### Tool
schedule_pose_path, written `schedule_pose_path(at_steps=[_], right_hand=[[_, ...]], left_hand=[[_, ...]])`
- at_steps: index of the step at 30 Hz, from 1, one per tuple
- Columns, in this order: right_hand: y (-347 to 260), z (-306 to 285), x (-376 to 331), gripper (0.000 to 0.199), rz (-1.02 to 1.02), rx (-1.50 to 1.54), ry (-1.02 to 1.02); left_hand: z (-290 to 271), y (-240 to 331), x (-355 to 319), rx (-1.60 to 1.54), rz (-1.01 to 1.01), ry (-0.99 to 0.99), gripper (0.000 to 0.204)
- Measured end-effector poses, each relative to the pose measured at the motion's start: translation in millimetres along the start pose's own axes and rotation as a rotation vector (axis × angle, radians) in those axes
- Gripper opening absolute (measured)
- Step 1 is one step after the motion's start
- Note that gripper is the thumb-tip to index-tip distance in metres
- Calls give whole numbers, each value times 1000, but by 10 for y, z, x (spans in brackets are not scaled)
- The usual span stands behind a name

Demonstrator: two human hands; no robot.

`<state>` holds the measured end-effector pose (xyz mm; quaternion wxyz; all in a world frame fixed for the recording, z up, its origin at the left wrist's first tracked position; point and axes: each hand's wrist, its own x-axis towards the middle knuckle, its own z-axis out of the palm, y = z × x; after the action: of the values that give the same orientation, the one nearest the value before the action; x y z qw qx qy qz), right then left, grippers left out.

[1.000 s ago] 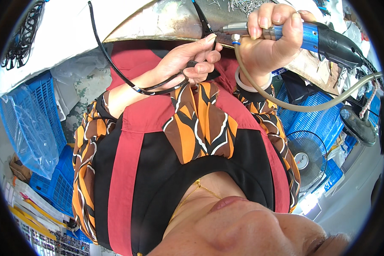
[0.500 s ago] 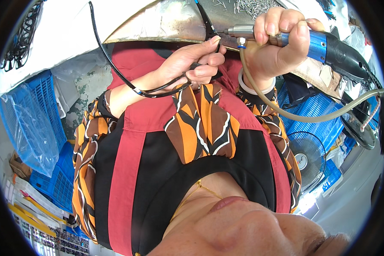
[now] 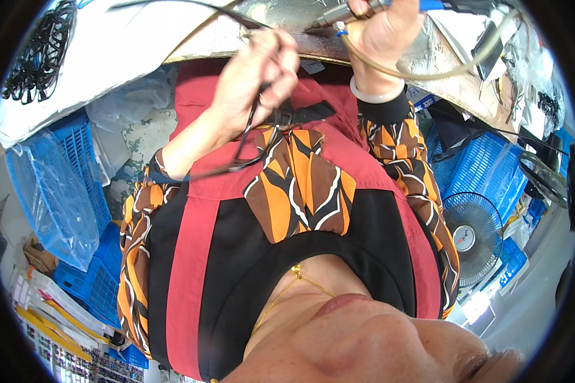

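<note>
My left hand (image 3: 259, 80) is closed around a pair of black eyeglasses (image 3: 239, 17); one thin temple reaches up left over the worktable and dark parts hang below the fingers. Motion smears the hand and glasses. At the top edge my right hand (image 3: 386, 38) is wrapped round a power screwdriver (image 3: 335, 16) with a metal nose and blue body, its tip pointing left, apart from the glasses. Part of the tool is cut off by the picture's edge. A clear tan hose (image 3: 421, 75) runs from its nose to the right.
A pile of black eyeglass frames (image 3: 38, 54) lies on white covering at the left of the worktable (image 3: 437, 60). Blue crates (image 3: 83, 166) stand below on the left, one with clear plastic over it. More blue crates (image 3: 479, 169) and a fan (image 3: 473, 239) are at the right.
My left hand has moved left with the eyeglasses, away from the screwdriver. My right hand has gone up and slightly left with the tool, and the hose has risen.
</note>
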<state>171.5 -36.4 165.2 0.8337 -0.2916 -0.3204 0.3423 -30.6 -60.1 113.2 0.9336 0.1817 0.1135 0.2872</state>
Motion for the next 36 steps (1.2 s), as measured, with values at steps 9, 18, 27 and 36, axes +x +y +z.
schedule_pose_path(at_steps=[9, 18, 27, 36], right_hand=[[183, 6, 36, 12, 115, -16, -25], [-142, 159, -29, 30, 106, 283, -8], [-129, 163, -4, 30, 5, 5, -121], [-112, 137, -55, 27, 40, -3, -141]], left_hand=[[-132, 309, 113, 1194, 1498, -101, 24], [-247, 223, 24, 1223, 1395, -393, 49], [-188, 247, 7, 1224, 1379, -436, 52], [-213, 191, -57, 1324, 1424, -380, 47]])
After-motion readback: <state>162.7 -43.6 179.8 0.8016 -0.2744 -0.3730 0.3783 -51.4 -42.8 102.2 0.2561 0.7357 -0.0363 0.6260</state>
